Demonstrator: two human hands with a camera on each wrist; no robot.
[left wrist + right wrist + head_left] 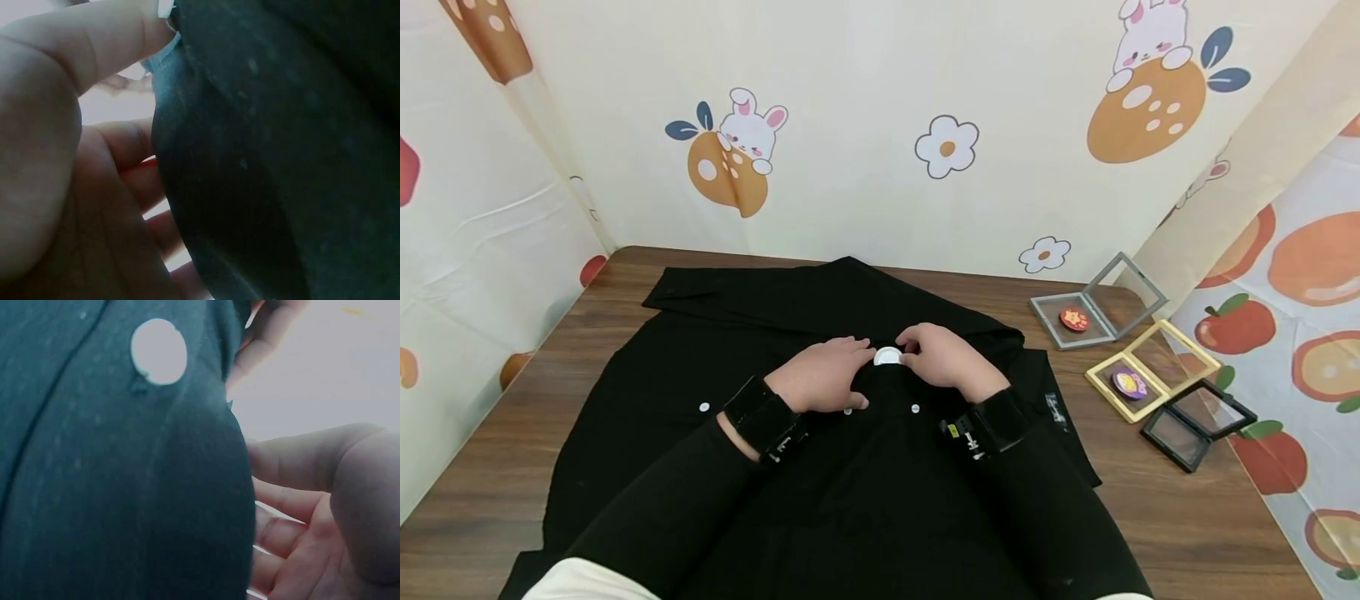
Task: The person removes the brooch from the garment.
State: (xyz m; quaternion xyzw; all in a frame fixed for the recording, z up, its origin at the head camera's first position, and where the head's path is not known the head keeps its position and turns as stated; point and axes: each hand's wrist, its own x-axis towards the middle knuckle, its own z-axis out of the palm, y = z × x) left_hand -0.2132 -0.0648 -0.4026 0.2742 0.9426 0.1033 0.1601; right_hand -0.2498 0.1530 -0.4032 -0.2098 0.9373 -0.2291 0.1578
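A black shirt (647,400) with small white buttons (703,407) lies spread over the table. Near its middle my left hand (823,375) pinches the cloth edge between thumb and fingers; in the left wrist view the other fingers lie behind the cloth. Facing it from the right, my right hand (947,360) holds the same front edge, thumb at the edge and fingers behind. A round white piece (887,355) shows between the fingertips of both hands, its lower part covered by black cloth. One button (159,352) appears large on the cloth in the right wrist view.
At the right stand three opened clear-windowed cases: a grey one (1051,335) with a red round piece (1073,319), a yellow one (1108,404) with a purple piece (1129,383), and a black one (1172,454). Patterned curtains (865,192) border the brown table (1210,533).
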